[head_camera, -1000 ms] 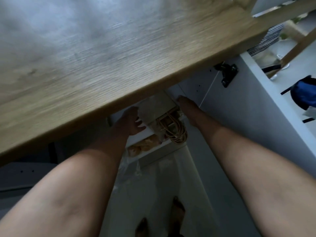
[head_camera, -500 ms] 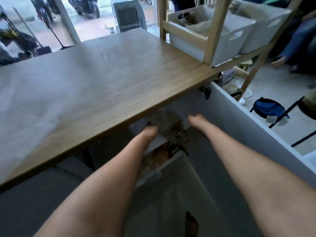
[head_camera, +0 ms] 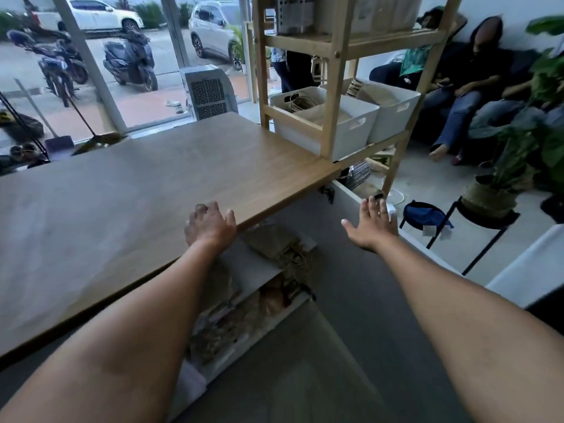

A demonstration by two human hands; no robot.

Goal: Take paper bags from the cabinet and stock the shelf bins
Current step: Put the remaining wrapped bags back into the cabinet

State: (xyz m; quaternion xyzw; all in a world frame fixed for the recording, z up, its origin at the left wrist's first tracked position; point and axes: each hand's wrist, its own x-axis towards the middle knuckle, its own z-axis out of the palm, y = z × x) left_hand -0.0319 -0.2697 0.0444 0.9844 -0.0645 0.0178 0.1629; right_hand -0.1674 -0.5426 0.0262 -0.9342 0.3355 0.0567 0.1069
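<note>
Brown paper bags [head_camera: 276, 244] with twine handles lie on a white shelf inside the open cabinet below the wooden counter [head_camera: 128, 193]. My left hand [head_camera: 209, 225] rests on the counter's front edge, fingers curled, holding nothing. My right hand [head_camera: 370, 224] is spread flat, empty, against the top of the open white cabinet door [head_camera: 348, 196]. Two white bins stand on the wooden shelf unit: the left bin [head_camera: 351, 129] and the right bin [head_camera: 393, 116], both with paper bags inside.
More bags and packets fill the lower cabinet shelf [head_camera: 244, 309]. A black stool with a blue bag [head_camera: 424, 213] and a potted plant [head_camera: 500, 184] stand right of the door. People sit on a sofa [head_camera: 464, 80] at the back right.
The view rose from under the counter to above it. Both hands came out of the cabinet empty: the left onto the counter edge, the right onto the door.
</note>
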